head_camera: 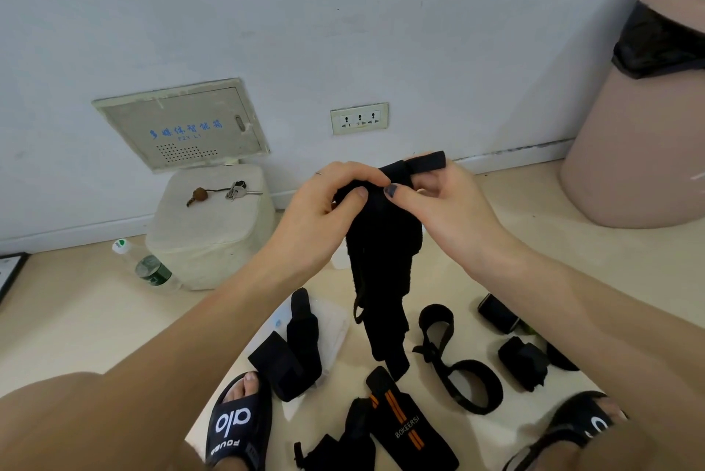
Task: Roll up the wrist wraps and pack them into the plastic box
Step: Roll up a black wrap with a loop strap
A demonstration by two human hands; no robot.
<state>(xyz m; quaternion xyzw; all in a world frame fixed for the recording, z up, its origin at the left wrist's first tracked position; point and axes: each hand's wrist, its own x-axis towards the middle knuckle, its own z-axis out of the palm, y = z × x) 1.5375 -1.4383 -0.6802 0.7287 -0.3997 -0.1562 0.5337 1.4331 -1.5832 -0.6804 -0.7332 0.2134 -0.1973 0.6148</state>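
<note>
Nearest, 2 slippered feet [238, 423] bracket loose wraps [410, 423] strewn on the floor [76, 318], apparently laid out within reach for rolling. Above them the left hand [316, 218] and right hand [446, 211] hold 1 black wrap [385, 253] up so its tail hangs straight. Both sets of fingers [396, 190] curl and pinch its top edge, probably starting the roll; no plastic box is clearly visible.
</note>
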